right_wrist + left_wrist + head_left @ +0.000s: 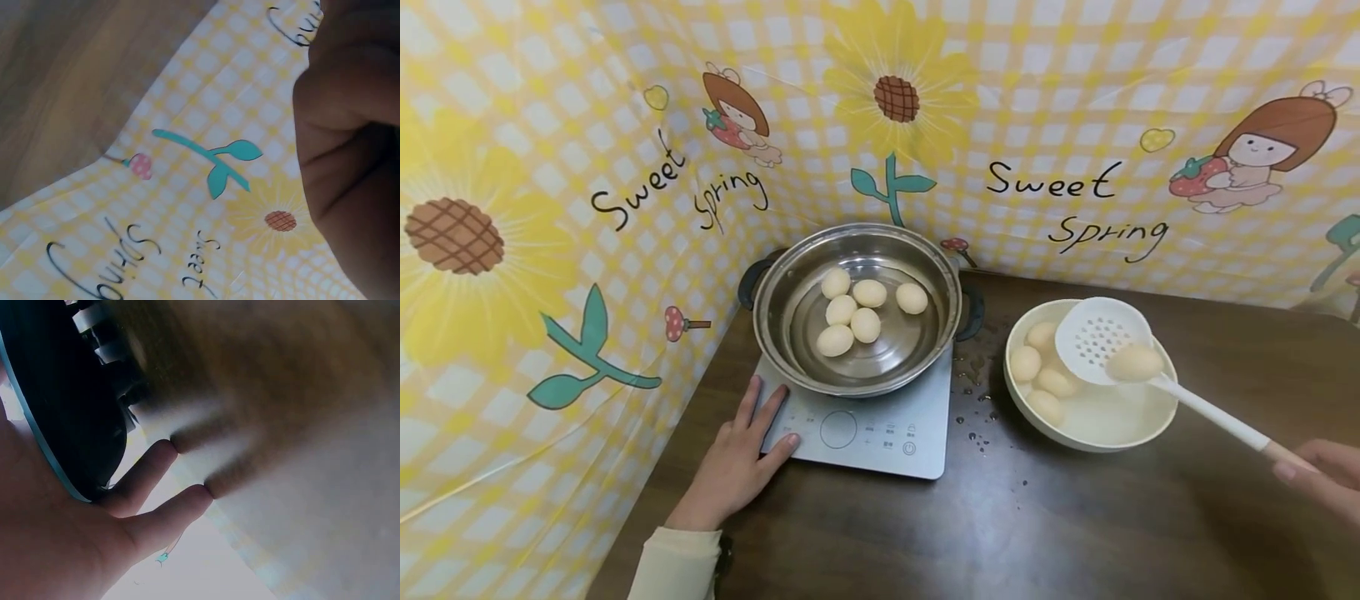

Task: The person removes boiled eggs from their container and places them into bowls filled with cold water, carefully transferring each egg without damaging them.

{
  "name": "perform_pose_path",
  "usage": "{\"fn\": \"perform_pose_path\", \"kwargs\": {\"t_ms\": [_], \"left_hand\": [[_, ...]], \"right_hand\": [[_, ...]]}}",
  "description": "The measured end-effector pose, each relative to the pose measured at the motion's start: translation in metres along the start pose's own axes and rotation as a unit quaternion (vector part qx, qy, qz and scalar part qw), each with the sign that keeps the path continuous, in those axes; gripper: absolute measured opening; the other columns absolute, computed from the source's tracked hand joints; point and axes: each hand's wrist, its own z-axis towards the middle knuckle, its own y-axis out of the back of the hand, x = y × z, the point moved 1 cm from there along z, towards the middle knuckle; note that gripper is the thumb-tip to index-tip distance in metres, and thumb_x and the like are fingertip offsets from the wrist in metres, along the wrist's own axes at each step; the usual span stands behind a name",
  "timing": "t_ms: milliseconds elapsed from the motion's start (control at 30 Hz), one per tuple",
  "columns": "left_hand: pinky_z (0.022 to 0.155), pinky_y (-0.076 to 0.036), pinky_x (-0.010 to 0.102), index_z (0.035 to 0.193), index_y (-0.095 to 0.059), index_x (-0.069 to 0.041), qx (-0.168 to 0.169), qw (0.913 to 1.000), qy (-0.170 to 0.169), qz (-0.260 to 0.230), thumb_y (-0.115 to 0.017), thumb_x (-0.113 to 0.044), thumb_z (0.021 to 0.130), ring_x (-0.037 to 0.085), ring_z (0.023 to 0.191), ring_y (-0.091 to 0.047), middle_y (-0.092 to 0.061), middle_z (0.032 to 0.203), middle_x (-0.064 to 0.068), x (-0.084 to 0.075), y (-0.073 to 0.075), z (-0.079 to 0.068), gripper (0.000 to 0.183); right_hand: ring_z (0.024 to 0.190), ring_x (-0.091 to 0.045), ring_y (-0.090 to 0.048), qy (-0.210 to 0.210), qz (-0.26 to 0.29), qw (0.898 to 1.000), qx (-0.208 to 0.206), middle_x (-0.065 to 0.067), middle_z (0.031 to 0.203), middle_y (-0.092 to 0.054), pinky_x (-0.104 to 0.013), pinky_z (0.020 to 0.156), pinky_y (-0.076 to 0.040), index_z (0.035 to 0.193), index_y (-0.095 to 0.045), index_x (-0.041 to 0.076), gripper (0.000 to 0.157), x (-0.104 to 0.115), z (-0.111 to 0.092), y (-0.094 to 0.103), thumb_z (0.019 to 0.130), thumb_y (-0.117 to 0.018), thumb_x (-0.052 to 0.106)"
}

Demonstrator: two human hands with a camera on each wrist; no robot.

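My right hand (1326, 479) grips the long handle of a white slotted skimmer (1093, 333), held over a cream bowl (1093, 440). One egg (1135, 363) lies in the skimmer near its handle. Inside the bowl, several eggs (1026, 364) sit at the left in cloudy liquid. With fingers spread, my left hand (733, 462) rests at the left front corner of a white induction cooktop (880, 454). On that cooktop stands a steel pot (891, 367) holding several pale eggs (865, 325) in clear water. The left wrist view shows the cooktop's dark side (62, 400) against the palm.
Two dark pot handles (972, 312) stick out at the sides. Water drops (973, 436) dot the brown table (985, 533) between cooktop and bowl. A yellow checked cloth (1045, 100) with sunflowers and lettering hangs behind and to the left.
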Motion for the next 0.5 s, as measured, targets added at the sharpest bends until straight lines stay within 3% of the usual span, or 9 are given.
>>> {"fn": "perform_pose_path", "kwargs": {"t_ms": [233, 367, 433, 500], "left_hand": [[0.091, -0.037, 0.074, 0.163, -0.024, -0.021, -0.003, 1.0000, -0.003, -0.002, -0.049, -0.056, 0.103, 0.064, 0.125, -0.039, 0.003, 0.169, 0.012, 0.001, 0.000, 0.000, 0.074], [0.090, -0.037, 0.073, 0.163, -0.024, -0.021, -0.005, 1.0000, -0.005, 0.000, -0.049, -0.055, 0.103, 0.064, 0.124, -0.040, 0.003, 0.169, 0.012, 0.000, 0.001, 0.000, 0.074], [0.090, -0.038, 0.073, 0.163, -0.024, -0.020, -0.006, 1.0000, -0.005, 0.002, -0.050, -0.055, 0.103, 0.064, 0.124, -0.040, 0.002, 0.169, 0.012, -0.001, 0.001, 0.000, 0.073], [0.090, -0.038, 0.073, 0.163, -0.025, -0.020, -0.009, 0.9999, -0.006, 0.002, -0.050, -0.054, 0.103, 0.064, 0.124, -0.041, 0.001, 0.169, 0.013, -0.001, 0.001, 0.000, 0.073]], "right_hand": [[0.048, -0.012, -0.036, 0.044, -0.033, 0.994, -0.090, 0.009, 0.058, -0.045, -0.030, 0.043, -0.026, 0.085, -0.049, 0.062, 0.056, -0.013, 0.002, -0.001, 0.098, -0.066, 0.010], [0.047, -0.009, -0.035, 0.064, -0.031, 0.990, -0.120, 0.011, 0.056, -0.042, -0.029, 0.043, -0.025, 0.090, -0.039, 0.070, 0.066, -0.015, 0.003, -0.002, 0.097, -0.067, 0.010], [0.048, -0.007, -0.036, 0.059, -0.037, 0.989, -0.128, 0.013, 0.057, -0.043, -0.028, 0.044, -0.026, 0.087, -0.051, 0.060, 0.053, -0.014, 0.003, -0.001, 0.097, -0.067, 0.010], [0.051, -0.003, -0.037, 0.052, -0.052, 0.988, -0.134, 0.019, 0.060, -0.045, -0.026, 0.045, -0.027, 0.088, -0.065, 0.037, 0.027, -0.013, 0.004, 0.000, 0.097, -0.067, 0.012]]}}
